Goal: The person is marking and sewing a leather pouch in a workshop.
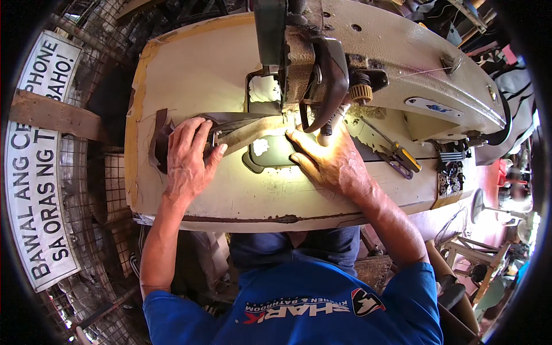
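Observation:
A long strip of dark material with a pale tan band (250, 135) runs across the sewing machine (368, 43) bed into the lit needle area. My left hand (190, 155) is closed on the dark strip (162, 141) at its left part, fingers curled over it. Beside the thumb shows a small metal piece (217, 138), its kind unclear. My right hand (330, 161) lies flat with fingers stretched out; its forefinger tip touches the band's edge by the needle. A dark curved lever (336, 86) hangs above this hand. The needle tip is lost in glare.
A yellow-and-black-handled screwdriver (407, 156) and snips with purple handles (398, 167) lie right of my right hand. Several small metal parts (450, 179) sit at the table's right end. Wire mesh (86, 190) and a white sign (40, 201) stand on the left.

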Demonstrator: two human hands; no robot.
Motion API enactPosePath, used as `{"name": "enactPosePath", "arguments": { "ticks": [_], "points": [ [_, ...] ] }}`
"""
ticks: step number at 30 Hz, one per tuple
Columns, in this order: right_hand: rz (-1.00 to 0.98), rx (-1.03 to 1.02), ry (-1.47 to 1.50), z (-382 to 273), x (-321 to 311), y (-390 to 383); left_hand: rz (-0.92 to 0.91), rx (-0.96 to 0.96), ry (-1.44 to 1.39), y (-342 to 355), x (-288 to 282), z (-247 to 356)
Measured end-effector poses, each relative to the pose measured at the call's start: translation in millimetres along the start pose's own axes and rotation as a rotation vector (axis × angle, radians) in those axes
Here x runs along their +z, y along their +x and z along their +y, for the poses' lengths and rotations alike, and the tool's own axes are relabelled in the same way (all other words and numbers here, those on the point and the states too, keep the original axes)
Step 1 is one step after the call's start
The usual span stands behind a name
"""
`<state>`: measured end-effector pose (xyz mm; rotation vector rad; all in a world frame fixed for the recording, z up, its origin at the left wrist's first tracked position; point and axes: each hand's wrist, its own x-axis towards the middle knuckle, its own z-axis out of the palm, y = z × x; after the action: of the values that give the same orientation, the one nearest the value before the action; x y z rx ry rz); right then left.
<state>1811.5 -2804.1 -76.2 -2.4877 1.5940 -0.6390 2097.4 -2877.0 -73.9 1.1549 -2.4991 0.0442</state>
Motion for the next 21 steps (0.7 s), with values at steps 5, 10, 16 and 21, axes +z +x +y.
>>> {"name": "enactPosePath", "arguments": {
  "ticks": [5, 10, 16, 21],
  "points": [
    [-0.021, 0.015, -0.012, 1.4, 2.5, 0.2, 0.006, 0.011, -0.013, 7.1, 0.2, -8.7],
    [-0.002, 0.019, 0.036, 0.6, -0.2, 2.0, 0.021, 0.025, 0.031, 11.0, -1.0, -7.6],
    [0.009, 0.017, 0.031, 1.9, 1.7, -0.3, 0.143, 0.216, -0.025, 41.6, 3.8, 45.2],
    [0.245, 0.138, 0.314, 16.9, 7.4, -5.7, -0.07, 0.465, -0.227, 61.1, 20.0, 42.0]
  ]
}}
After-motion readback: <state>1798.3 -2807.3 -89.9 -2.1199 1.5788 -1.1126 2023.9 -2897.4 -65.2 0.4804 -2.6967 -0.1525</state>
